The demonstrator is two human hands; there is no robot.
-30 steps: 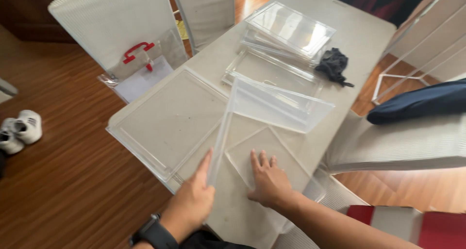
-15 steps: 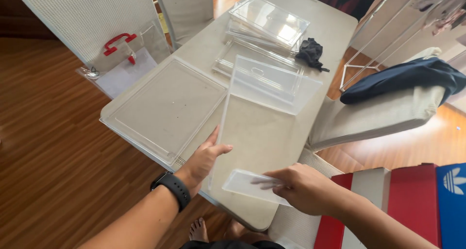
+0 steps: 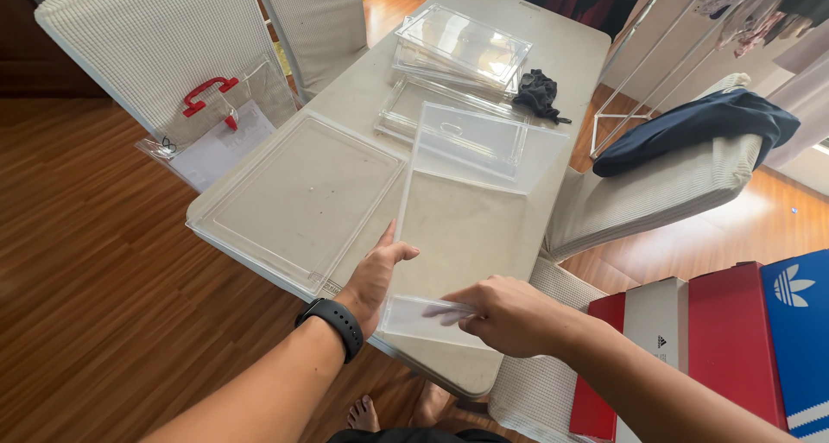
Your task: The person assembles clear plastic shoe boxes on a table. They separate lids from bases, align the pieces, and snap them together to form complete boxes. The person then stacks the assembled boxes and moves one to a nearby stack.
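The right hand [image 3: 505,315], at lower centre of the frame, pinches a small clear plastic panel [image 3: 423,319] by its right end, fingers curled over the top edge, the panel held low over the near edge of the tabletop [image 3: 466,236]. The left hand [image 3: 377,275], with a black watch [image 3: 335,324] on its wrist, is spread flat with the thumb out, steadying the long left wall of a large clear box [image 3: 462,193] that lies open toward the camera. Doing this well probably means keeping that wall braced upright with the left palm while the small panel is kept level and square to the box's open end, gripped lightly so the thin plastic does not bend. The panel is transparent, thin, rectangular and slightly frosted by glare. To the left of the frame lies a wide clear lid [image 3: 298,197], flat and overhanging the table's corner. Toward the upper centre sit stacked clear boxes [image 3: 458,50] and a dark cloth [image 3: 537,93]; a red-handled clear case [image 3: 220,119] leans on a chair at upper left.
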